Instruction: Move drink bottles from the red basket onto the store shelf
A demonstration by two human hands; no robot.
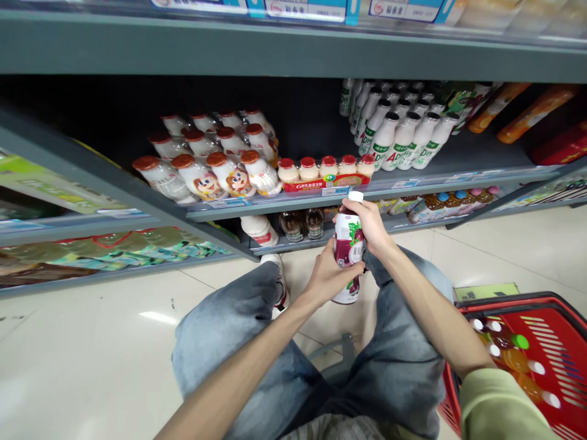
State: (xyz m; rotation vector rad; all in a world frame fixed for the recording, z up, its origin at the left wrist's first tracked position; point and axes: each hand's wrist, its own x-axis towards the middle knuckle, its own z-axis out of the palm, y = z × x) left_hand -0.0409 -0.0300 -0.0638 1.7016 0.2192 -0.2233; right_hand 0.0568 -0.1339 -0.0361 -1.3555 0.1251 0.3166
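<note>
Bottle: a drink bottle (348, 245) with a maroon and white fruit label and a white cap (355, 197), held upright in the air between the knees, just in front of the lower shelf edge (275, 209).
Left hand: the left hand (328, 276) is closed around the lower half of the bottle from the left side, with the fingers wrapped over the label and the thumb up.
Left arm: the forearm is bare and runs from the bottom left of the view up to the bottle, with the wrist straight.
Right hand: the right hand (370, 225) grips the upper part of the bottle from the right, its fingers curled just under the cap.
Right arm: it is bent at the elbow and comes in from the lower right, with a pale green sleeve (499, 406) at the upper arm.
Legs: faded jeans (229, 330), knees apart, with one shoe (277, 278) on the tiled floor (92, 342).
Shelf stock: a five-pack of small red-capped bottles (328, 174) sits straight above the hands. Brown-capped cartoon bottles (202, 174) are to its left and white bottles with green labels (403, 137) to its right.
Basket: a red shopping basket (504, 299) stands on the floor at the right, with capped bottles (509, 354) lying inside it.
</note>
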